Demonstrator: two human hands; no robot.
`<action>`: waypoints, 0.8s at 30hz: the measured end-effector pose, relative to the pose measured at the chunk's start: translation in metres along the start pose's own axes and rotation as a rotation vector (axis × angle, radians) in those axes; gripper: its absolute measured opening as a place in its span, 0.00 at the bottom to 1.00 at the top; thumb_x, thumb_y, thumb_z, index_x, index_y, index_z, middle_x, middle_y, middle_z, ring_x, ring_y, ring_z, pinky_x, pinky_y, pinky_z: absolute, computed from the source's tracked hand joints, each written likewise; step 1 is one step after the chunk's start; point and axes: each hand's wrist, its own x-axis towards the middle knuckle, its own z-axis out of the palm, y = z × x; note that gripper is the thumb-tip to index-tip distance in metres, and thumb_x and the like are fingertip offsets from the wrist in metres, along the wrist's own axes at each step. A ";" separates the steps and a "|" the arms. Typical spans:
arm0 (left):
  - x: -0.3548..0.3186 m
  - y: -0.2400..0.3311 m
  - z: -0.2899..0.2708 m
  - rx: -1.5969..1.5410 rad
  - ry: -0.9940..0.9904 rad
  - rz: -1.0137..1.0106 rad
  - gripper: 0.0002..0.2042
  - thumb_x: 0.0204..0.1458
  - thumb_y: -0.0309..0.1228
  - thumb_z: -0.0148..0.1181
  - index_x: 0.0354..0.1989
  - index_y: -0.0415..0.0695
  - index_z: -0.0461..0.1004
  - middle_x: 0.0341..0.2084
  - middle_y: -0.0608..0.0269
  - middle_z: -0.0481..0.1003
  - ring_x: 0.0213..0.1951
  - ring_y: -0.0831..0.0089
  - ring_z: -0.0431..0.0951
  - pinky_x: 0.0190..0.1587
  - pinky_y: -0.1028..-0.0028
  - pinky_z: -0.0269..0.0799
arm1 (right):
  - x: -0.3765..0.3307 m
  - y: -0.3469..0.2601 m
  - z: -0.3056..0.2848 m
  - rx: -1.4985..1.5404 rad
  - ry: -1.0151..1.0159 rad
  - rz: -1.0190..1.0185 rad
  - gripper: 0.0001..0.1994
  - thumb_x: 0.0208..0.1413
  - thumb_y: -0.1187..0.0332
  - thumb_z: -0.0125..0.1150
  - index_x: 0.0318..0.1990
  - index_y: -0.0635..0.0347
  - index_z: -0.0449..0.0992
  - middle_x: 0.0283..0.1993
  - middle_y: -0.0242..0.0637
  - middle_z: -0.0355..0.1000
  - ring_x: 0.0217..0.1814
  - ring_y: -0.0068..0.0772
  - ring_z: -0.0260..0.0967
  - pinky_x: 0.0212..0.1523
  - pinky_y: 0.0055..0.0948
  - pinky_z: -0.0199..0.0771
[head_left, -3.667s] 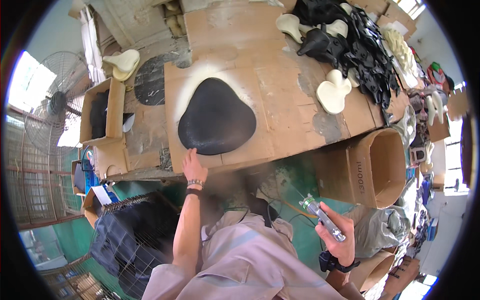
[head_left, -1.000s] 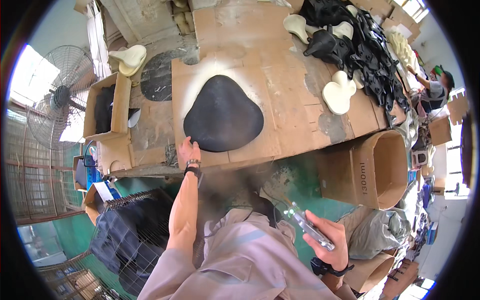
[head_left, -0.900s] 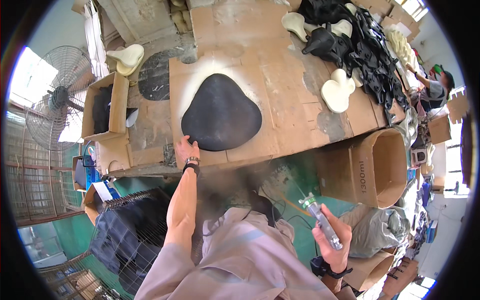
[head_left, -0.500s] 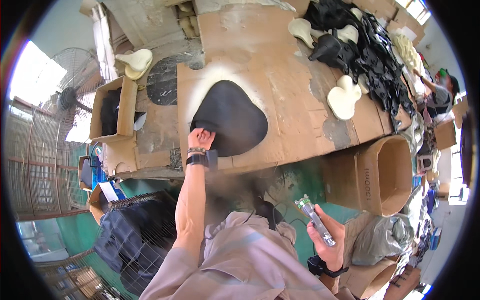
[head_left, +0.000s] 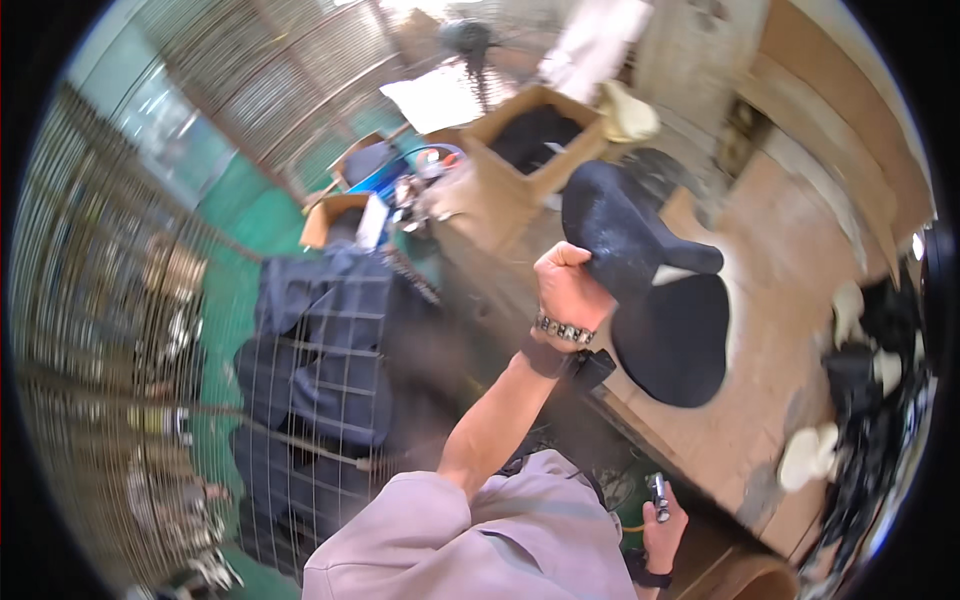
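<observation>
My left hand [head_left: 575, 292] pinches the edge of a black, saddle-shaped sheet piece [head_left: 612, 222], which hangs bent and raised over the worktable. Below it, a second black saddle-shaped piece [head_left: 675, 345] lies flat on the table's cardboard covering [head_left: 775, 260]. White overspray shows beside that piece. Low down and to the right, away from the table top, my right hand [head_left: 664, 538] is closed around a small metallic spray gun [head_left: 658, 496]. Motion blurs its details.
On the table's far left stands a cardboard box [head_left: 560, 178] with black pieces inside, next to a cream saddle pad [head_left: 628, 112]. A wire rack [head_left: 345, 400] carrying dark sheets is at my left. More cream pads [head_left: 808, 458] and black covers [head_left: 850, 400] lie at right.
My view has swung left, toward the wire rack. My left hand has lifted a black piece off the table, leaving another beneath. The spray gun stays in my right hand.
</observation>
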 end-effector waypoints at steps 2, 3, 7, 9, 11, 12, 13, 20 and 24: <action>-0.032 0.041 0.000 -0.001 0.009 0.075 0.19 0.45 0.30 0.49 0.45 0.33 0.76 0.43 0.49 0.81 0.45 0.53 0.81 0.56 0.54 0.73 | 0.025 0.060 0.035 -0.153 -0.073 -0.046 0.27 0.44 0.76 0.66 0.56 0.69 0.76 0.32 0.54 0.77 0.32 0.39 0.77 0.37 0.35 0.75; -0.049 0.056 0.010 0.001 0.026 0.106 0.20 0.45 0.30 0.48 0.46 0.34 0.77 0.44 0.49 0.81 0.46 0.52 0.81 0.57 0.54 0.73 | 0.040 0.088 0.042 -0.231 -0.099 -0.119 0.26 0.42 0.73 0.66 0.54 0.65 0.78 0.29 0.52 0.75 0.30 0.43 0.77 0.36 0.37 0.76; -0.115 0.131 0.003 0.093 0.195 0.415 0.20 0.45 0.31 0.49 0.45 0.34 0.76 0.43 0.49 0.81 0.47 0.50 0.81 0.56 0.53 0.74 | 0.051 0.113 0.069 -0.399 -0.272 -0.132 0.20 0.41 0.73 0.64 0.46 0.66 0.81 0.29 0.55 0.78 0.35 0.52 0.80 0.38 0.45 0.77; -0.139 0.160 0.012 0.220 0.278 0.537 0.19 0.45 0.30 0.49 0.44 0.34 0.76 0.42 0.50 0.81 0.46 0.51 0.81 0.55 0.54 0.74 | 0.050 0.084 0.064 -0.320 -0.353 -0.011 0.24 0.42 0.74 0.65 0.52 0.64 0.80 0.28 0.52 0.77 0.31 0.44 0.78 0.36 0.41 0.76; -0.167 0.190 0.015 0.213 0.183 0.570 0.22 0.44 0.29 0.48 0.48 0.34 0.75 0.46 0.49 0.80 0.49 0.51 0.80 0.57 0.52 0.74 | 0.057 0.065 0.064 -0.265 -0.384 0.060 0.26 0.43 0.75 0.66 0.55 0.64 0.79 0.26 0.49 0.76 0.28 0.36 0.76 0.36 0.38 0.76; -0.174 0.212 0.001 0.222 0.224 0.598 0.23 0.44 0.29 0.48 0.49 0.34 0.75 0.47 0.48 0.80 0.50 0.51 0.80 0.58 0.52 0.73 | 0.061 0.061 0.067 -0.248 -0.382 0.073 0.26 0.43 0.75 0.65 0.55 0.64 0.79 0.26 0.47 0.75 0.28 0.33 0.74 0.35 0.36 0.75; -0.178 0.233 -0.007 0.235 0.271 0.629 0.24 0.43 0.29 0.48 0.51 0.34 0.75 0.47 0.48 0.80 0.51 0.50 0.79 0.59 0.51 0.72 | 0.063 0.056 0.072 -0.229 -0.388 0.086 0.26 0.43 0.75 0.65 0.55 0.64 0.79 0.25 0.45 0.75 0.27 0.29 0.73 0.35 0.35 0.75; -0.181 0.400 -0.040 0.253 0.335 0.843 0.22 0.42 0.28 0.50 0.48 0.35 0.75 0.46 0.51 0.80 0.48 0.51 0.80 0.59 0.52 0.72 | 0.073 0.025 0.103 -0.217 -0.344 -0.078 0.23 0.44 0.77 0.62 0.53 0.67 0.80 0.21 0.38 0.72 0.22 0.25 0.70 0.28 0.31 0.73; -0.206 0.494 -0.036 0.398 0.335 0.959 0.22 0.42 0.29 0.50 0.47 0.35 0.75 0.47 0.49 0.80 0.50 0.50 0.80 0.58 0.50 0.74 | 0.063 -0.002 0.117 -0.195 -0.362 0.015 0.23 0.44 0.78 0.64 0.52 0.69 0.80 0.22 0.34 0.73 0.22 0.23 0.72 0.26 0.29 0.75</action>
